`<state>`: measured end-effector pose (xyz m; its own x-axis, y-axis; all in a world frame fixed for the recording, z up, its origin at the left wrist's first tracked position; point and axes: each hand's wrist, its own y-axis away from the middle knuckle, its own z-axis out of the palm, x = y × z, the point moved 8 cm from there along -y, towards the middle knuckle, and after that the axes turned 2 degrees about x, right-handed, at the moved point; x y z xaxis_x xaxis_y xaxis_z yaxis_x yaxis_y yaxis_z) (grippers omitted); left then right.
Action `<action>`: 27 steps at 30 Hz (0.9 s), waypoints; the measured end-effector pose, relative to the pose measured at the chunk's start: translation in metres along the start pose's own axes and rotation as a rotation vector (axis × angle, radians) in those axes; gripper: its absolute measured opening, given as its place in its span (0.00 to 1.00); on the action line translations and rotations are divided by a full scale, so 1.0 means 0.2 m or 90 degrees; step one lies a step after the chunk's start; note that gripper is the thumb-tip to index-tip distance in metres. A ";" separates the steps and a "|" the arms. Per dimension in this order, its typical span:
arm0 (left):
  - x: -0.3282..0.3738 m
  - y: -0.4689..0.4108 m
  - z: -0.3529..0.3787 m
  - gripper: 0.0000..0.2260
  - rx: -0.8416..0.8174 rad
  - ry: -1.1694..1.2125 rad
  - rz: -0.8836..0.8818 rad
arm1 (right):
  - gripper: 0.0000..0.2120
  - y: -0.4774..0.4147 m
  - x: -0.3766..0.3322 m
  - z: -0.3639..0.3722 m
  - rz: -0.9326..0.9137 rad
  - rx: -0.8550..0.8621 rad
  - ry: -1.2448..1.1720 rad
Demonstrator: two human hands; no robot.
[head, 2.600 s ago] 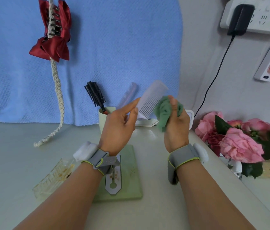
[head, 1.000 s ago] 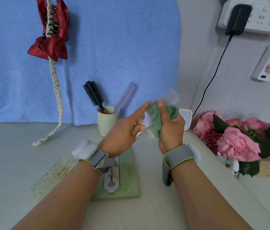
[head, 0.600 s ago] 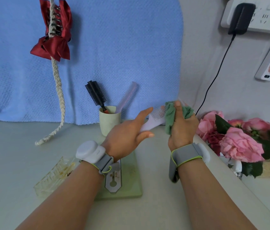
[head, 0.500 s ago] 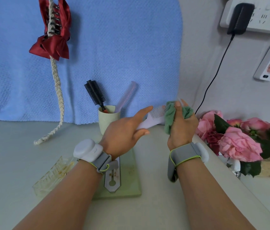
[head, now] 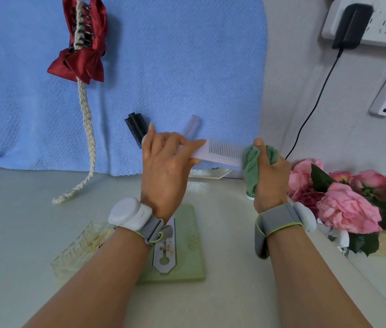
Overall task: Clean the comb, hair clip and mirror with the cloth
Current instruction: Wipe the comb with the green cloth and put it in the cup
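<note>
My left hand [head: 163,169] grips the handle end of a pale lilac comb [head: 222,152], held level above the table with its teeth pointing up. My right hand [head: 270,176] is closed around a bunched green cloth [head: 252,165], which wraps the comb's right tip. A clear hair clip [head: 78,249] lies on the table at lower left, beside my left forearm. A red bow hair clip [head: 80,46] hangs on a braided cord against the blue towel. The white edge of what may be the mirror [head: 211,172] shows behind my hands.
A black round brush [head: 136,129] and another lilac comb [head: 190,125] stand behind my left hand. A green tray [head: 194,252] holds a small grey tool. Pink flowers [head: 348,204] crowd the right. A black cable [head: 310,110] hangs from the wall socket strip.
The comb has turned from tilted to level, and my hands have drawn apart. The cloth has slid out to the comb's right tip. My left hand now hides the cup.
</note>
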<state>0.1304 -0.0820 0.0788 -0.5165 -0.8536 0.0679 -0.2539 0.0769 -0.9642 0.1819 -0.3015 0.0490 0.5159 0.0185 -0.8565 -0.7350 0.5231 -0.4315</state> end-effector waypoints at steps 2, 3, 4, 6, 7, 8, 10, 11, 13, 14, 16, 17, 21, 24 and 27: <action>0.00 -0.01 -0.01 0.12 0.001 -0.005 -0.007 | 0.21 0.00 0.04 0.00 0.092 -0.035 -0.060; 0.00 -0.01 -0.01 0.12 -0.003 -0.005 -0.007 | 0.20 0.00 0.06 0.00 0.133 -0.049 -0.086; 0.00 -0.01 0.00 0.13 -0.008 0.001 -0.007 | 0.19 0.01 0.07 0.00 0.158 -0.061 -0.093; -0.02 0.00 0.00 0.13 -0.017 0.025 -0.015 | 0.18 0.01 0.07 0.01 0.165 -0.089 -0.083; -0.03 0.00 0.01 0.14 -0.021 0.035 -0.022 | 0.18 0.01 0.07 0.02 0.157 -0.106 -0.075; -0.04 0.00 0.01 0.13 -0.024 0.039 -0.027 | 0.17 0.02 0.06 0.04 0.148 -0.122 -0.070; -0.05 0.00 0.00 0.13 -0.026 0.037 -0.031 | 0.12 0.02 0.05 0.07 0.129 -0.143 -0.094; -0.05 0.00 0.00 0.13 -0.024 0.031 -0.029 | 0.09 0.02 0.04 0.07 0.110 -0.143 -0.095; -0.03 0.00 0.00 0.13 -0.019 0.018 -0.019 | 0.09 0.01 0.03 0.06 0.064 -0.110 -0.081; -0.02 0.00 -0.01 0.13 -0.016 0.010 -0.014 | 0.09 0.01 0.04 0.05 0.059 -0.083 -0.108; -0.01 0.00 0.00 0.13 -0.016 -0.005 -0.017 | 0.10 0.00 0.08 0.05 0.090 -0.046 -0.223; -0.01 0.00 0.00 0.13 -0.022 -0.010 -0.029 | 0.11 0.00 0.09 0.05 0.119 -0.047 -0.289; -0.06 0.01 0.02 0.14 -0.084 -0.011 -0.123 | 0.09 0.00 0.10 0.08 0.160 -0.073 -0.499; -0.05 0.05 0.10 0.18 -0.195 0.088 -0.228 | 0.14 0.02 0.11 0.13 0.185 -0.087 -0.517; -0.02 0.10 0.16 0.18 -0.283 0.177 -0.254 | 0.22 0.05 0.07 0.19 0.192 -0.148 -0.512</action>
<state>0.1527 -0.0939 0.0522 -0.4899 -0.6999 0.5197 -0.7524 0.0384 -0.6576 0.1978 -0.2646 0.0442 0.3748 0.7658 -0.5225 -0.9150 0.2146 -0.3417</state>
